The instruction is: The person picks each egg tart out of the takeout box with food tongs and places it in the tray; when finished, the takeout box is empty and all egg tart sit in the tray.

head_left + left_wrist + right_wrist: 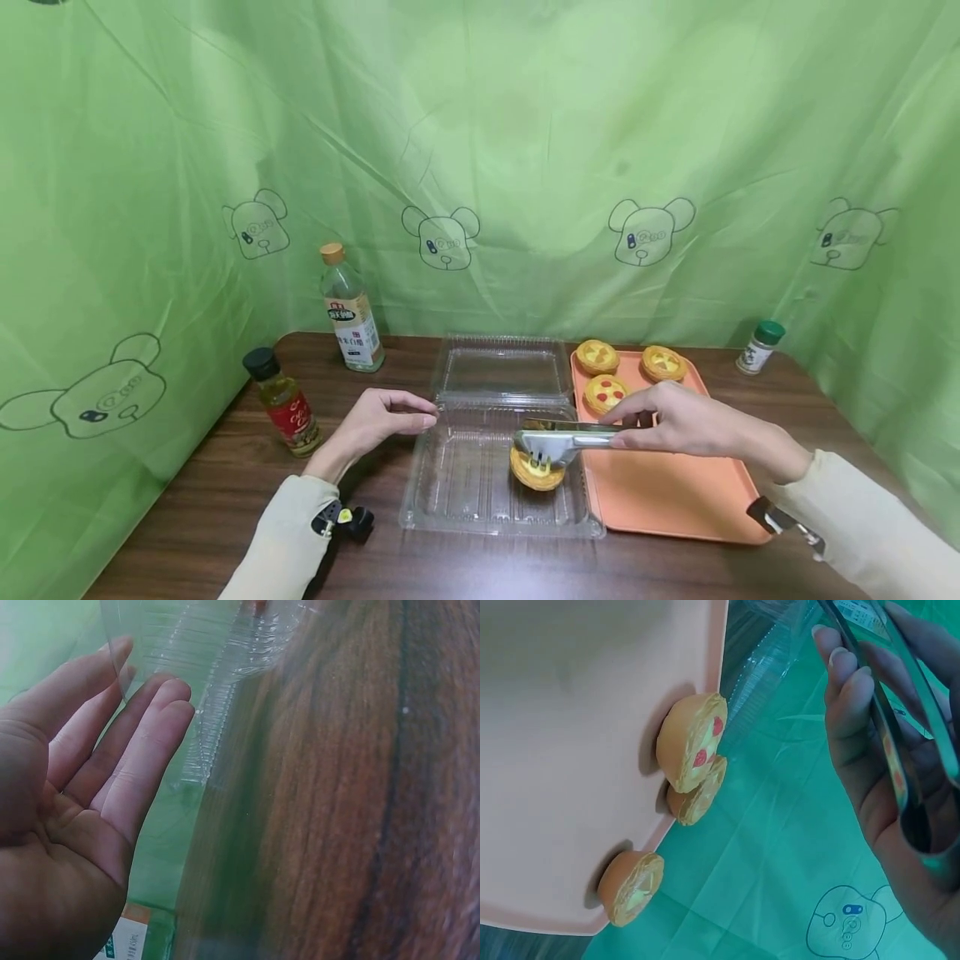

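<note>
My right hand [667, 418] grips metal tongs [577, 439], whose slotted tip is at an egg tart [537, 472] over the right side of the clear plastic container [468, 527]. In the right wrist view the fingers lie along the two arms of the tongs [889, 735]; their tip and that tart are out of this view. My left hand [381, 422] is at the container's left edge, thumb and forefinger pinching the clear rim [124, 671], the other fingers extended. Three more tarts, one with red pieces [605, 394], sit on an orange tray [660, 496].
The container's lid [502, 367] lies folded back behind it. At the left stand an oil bottle [288, 412] with a black cap and a clear bottle [352, 321] with an orange cap. A green-capped shaker [759, 348] stands far right. Green cloth [510, 167] hangs behind the wooden table [360, 575].
</note>
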`<action>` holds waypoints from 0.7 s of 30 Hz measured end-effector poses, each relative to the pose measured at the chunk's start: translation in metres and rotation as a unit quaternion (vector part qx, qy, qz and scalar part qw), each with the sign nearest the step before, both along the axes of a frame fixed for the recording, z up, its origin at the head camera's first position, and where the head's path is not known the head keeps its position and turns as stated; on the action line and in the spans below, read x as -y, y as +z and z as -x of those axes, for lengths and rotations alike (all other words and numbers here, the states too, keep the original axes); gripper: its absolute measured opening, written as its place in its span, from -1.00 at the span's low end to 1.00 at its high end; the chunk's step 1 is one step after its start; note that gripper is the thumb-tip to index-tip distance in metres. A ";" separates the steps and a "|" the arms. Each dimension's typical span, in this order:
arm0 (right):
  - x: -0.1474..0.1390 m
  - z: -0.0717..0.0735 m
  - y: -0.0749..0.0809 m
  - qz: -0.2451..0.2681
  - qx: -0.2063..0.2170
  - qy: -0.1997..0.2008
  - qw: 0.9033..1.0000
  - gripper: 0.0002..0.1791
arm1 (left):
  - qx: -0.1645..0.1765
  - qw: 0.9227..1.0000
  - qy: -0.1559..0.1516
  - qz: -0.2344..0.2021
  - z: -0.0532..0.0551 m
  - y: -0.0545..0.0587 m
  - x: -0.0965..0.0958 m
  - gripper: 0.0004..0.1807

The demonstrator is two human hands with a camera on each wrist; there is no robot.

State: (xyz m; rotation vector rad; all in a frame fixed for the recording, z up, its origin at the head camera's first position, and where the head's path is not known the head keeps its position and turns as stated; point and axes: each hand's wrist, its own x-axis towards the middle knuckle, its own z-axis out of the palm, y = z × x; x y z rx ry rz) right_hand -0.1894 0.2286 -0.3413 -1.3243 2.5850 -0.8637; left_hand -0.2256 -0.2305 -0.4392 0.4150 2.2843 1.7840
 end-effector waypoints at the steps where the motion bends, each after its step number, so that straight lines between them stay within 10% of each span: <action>1: -0.001 -0.001 0.001 0.000 0.005 -0.004 1.000 -0.82 | 0.003 1.000 -0.001 -0.001 0.000 0.000 0.000 -0.73; 21: -0.022 -0.009 0.020 -0.003 0.016 -0.113 0.993 -0.75 | 0.007 1.000 -0.010 -0.026 0.000 -0.002 0.000 -0.69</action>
